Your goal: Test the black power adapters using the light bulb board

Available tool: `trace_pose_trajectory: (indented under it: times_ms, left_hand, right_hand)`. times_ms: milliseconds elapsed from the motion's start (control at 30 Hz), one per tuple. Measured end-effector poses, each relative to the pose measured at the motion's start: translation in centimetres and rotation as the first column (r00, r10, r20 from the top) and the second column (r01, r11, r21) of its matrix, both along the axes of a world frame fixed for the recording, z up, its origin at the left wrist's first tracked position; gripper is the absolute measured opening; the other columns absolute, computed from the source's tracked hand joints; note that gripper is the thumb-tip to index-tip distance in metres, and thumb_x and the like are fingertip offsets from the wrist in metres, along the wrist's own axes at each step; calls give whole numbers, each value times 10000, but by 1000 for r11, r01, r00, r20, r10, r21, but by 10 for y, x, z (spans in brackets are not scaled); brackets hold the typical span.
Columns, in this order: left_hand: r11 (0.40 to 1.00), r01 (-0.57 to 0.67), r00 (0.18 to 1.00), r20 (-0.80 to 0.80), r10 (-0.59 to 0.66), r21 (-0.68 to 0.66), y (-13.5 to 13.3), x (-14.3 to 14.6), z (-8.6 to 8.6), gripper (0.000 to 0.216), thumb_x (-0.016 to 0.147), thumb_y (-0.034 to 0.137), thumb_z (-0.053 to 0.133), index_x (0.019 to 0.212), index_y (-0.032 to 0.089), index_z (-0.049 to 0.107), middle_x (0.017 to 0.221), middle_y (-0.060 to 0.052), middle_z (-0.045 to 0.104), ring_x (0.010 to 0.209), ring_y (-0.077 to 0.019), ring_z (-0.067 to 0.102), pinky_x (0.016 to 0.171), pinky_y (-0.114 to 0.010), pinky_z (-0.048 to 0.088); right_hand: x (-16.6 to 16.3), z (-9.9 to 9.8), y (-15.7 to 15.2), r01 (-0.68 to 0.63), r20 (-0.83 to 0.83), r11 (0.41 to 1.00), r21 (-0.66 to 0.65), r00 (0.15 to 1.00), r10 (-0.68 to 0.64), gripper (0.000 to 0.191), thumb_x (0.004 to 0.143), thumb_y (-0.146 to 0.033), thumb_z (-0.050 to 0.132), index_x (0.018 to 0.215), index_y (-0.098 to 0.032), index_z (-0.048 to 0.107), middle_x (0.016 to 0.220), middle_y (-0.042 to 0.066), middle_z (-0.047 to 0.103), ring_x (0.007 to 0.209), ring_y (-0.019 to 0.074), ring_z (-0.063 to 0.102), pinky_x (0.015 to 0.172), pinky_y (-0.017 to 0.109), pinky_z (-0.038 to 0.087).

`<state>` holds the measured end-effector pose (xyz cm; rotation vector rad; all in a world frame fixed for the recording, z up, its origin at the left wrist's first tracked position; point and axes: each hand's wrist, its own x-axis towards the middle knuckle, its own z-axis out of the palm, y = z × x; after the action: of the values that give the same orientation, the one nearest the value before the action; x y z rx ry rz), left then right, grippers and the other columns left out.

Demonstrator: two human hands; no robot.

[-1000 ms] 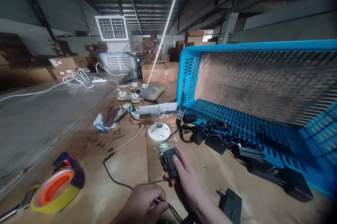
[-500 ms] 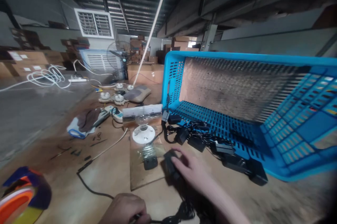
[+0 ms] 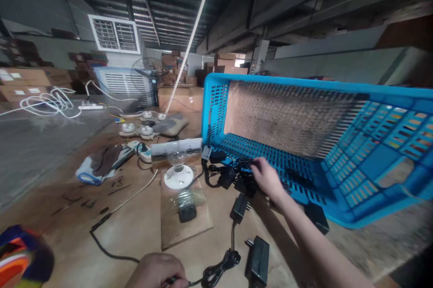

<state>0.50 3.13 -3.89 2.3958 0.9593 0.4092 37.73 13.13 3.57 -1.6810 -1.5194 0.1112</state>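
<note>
The right hand [image 3: 267,178] is extended over a tangle of black power adapters [image 3: 230,177] at the foot of a blue plastic crate [image 3: 287,78], which is tipped on its side at right of frame. Its fingers [image 3: 256,167] are curled close together against the tangle; whether anything is gripped cannot be told. At bottom centre, the left hand [image 3: 155,272] is closed in a narrow pinch on a thin black cable [image 3: 194,283], which is led rightward to a small cable coil [image 3: 219,271].

Just below the tangle, a black adapter [image 3: 239,208] is laid with its long axis near upright in the frame, its prongs pointing to the right, and a cord is dropped from its lower end to the coil. A second black adapter [image 3: 257,261] is placed beside the coil, its prongs pointing to the upper left.

At centre, a clear glass bulb [image 3: 177,159] is seated upright in a white lamp holder [image 3: 178,177], beside a plywood board [image 3: 169,234]. A clear bag [image 3: 186,197] is laid on the board, with a black adapter [image 3: 187,212] at its lower end. A striped tape roll [image 3: 20,256] is blurred at lower left. A white power strip [image 3: 90,107] and a pedestal fan [image 3: 149,71] are seen at upper left.
</note>
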Motion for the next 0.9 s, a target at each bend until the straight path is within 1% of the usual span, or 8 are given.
trace_pose_trajectory:
  times_ms: [67,167,267,333,467,667,800,900]
  left_hand:
    - [996,1,1000,5,-1,-85,-1,2,4,136,844,194,646,773,225,757,725,17,742,686,-141,682,636,-189,399]
    - [983,-28,999,28,33,-183,-3,4,12,122,822,191,667,756,217,767,720,14,727,707,-147,655,663,-199,387]
    - [937,-157,972,121,203,-312,-7,0,18,126,855,252,628,814,187,728,664,23,637,624,-131,559,601,-206,359]
    - [878,-215,917,221,332,-427,-10,-3,20,222,941,352,534,908,181,673,679,27,564,628,-135,498,588,-211,349]
    - [797,-166,794,400,457,-580,-11,-5,17,391,1013,545,417,983,190,577,772,20,502,667,-140,426,604,-222,331]
    - [764,-179,700,466,542,-620,-4,-1,4,490,970,670,440,923,189,520,646,72,347,576,-121,309,538,-224,243]
    - [789,-186,753,431,498,-586,-5,-3,18,413,958,566,508,848,173,569,670,43,455,623,-130,398,585,-223,307]
    - [793,-203,811,355,465,-575,-9,-2,34,334,911,451,550,729,171,553,691,21,516,682,-147,470,641,-232,357]
  right_hand:
    - [-12,18,-10,-30,-76,995,94,996,37,249,968,-364,426,1117,-196,535,979,94,698,926,239,680,843,393,532]
    - [-49,31,-40,-307,-60,936,173,945,322,226,988,-339,446,1189,-245,488,1128,80,682,1045,211,660,916,367,518]
    - [-92,19,-79,-642,95,766,30,765,638,283,955,-159,459,1200,-261,556,1122,63,686,1030,213,639,909,381,504]
    - [-113,4,-100,-740,121,666,-89,656,745,329,942,-94,426,1180,-262,580,1076,53,690,987,212,623,879,383,497]
    - [-129,-13,-121,-806,50,573,-148,572,819,322,960,-82,396,1167,-256,571,1044,52,674,947,207,602,860,390,473]
    - [-128,-8,-126,-876,-32,461,-143,469,883,273,966,-115,423,1153,-251,568,1054,43,660,986,186,597,927,380,447]
    - [-127,-10,-128,-878,-37,450,-163,461,886,274,959,-113,421,1137,-242,584,1035,42,670,985,184,592,917,363,456]
    - [-126,-13,-132,-847,-36,487,-213,505,862,269,957,-122,421,1119,-232,606,1015,51,669,966,192,599,898,373,468]
